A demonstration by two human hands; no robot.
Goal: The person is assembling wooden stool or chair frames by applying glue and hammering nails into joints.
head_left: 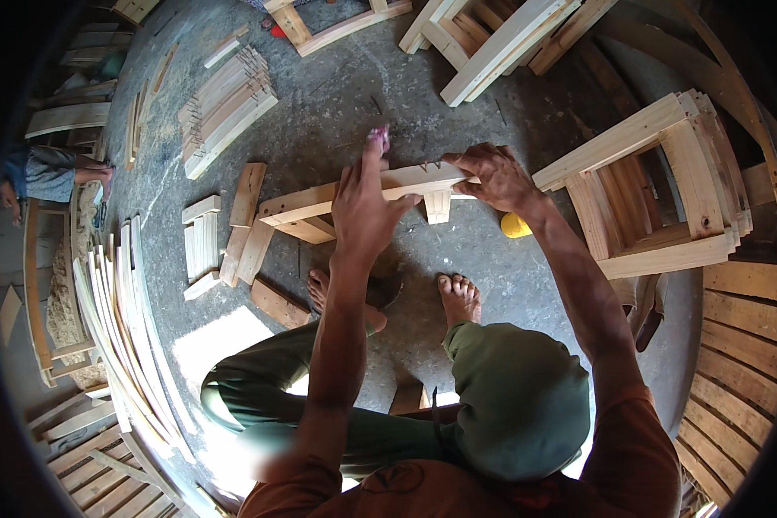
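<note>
A pale wooden frame (319, 200) stands on the floor ahead of my feet, its long top bar running left to right. Near the bar's right end, my right hand (496, 177) is closed over the wood, thumb on the near side. A few nails (429, 166) show just left of those fingers. Over the bar's middle is my left hand (364, 207), its thumb and index finger stretched apart. A blurred pinkish thing (378, 136) shows at its fingertip; I cannot tell what it is. Below my right wrist sits a rounded yellow object (515, 226).
Nail-studded boards (229, 112) lie stacked at far left. Stacked wooden frames (647, 181) stand at right, more frames (501, 39) at the back. Long thin strips (129, 319) and short wood blocks (201, 246) lie left. Another person's leg (91, 168) shows at the left edge.
</note>
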